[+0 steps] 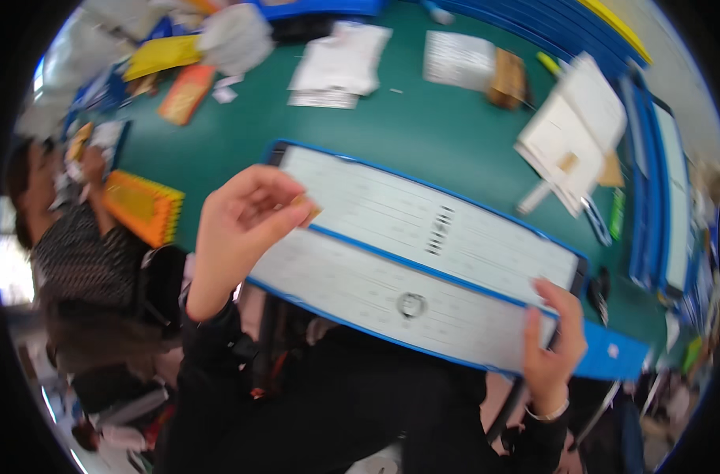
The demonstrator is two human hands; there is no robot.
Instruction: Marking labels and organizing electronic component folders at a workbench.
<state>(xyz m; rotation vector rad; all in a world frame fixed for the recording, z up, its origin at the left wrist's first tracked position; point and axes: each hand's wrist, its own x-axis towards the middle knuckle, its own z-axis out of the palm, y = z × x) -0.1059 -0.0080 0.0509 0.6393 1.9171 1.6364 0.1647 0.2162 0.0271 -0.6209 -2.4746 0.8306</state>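
Two long white panels with blue edges lie side by side, slanting across the near edge of the table: a far panel (368, 197) with a column of dark marks and a near panel (360, 288) with a round dark mark. Over their left end, my left hand (245, 229) pinches a small yellowish piece (316, 212) between thumb and forefinger; its kind is too blurred to tell. At the right end, my right hand (556, 340) grips the near panel by its end, thumb and forefinger on top. Its other fingers are partly hidden.
On the green table (407, 118) lie white papers (340, 63), a brown block (506, 77), an open notebook (573, 130) and an orange spiral-edged pad (143, 207). Blue-and-white files (664, 189) stand at right. Another person (83, 245) sits at left.
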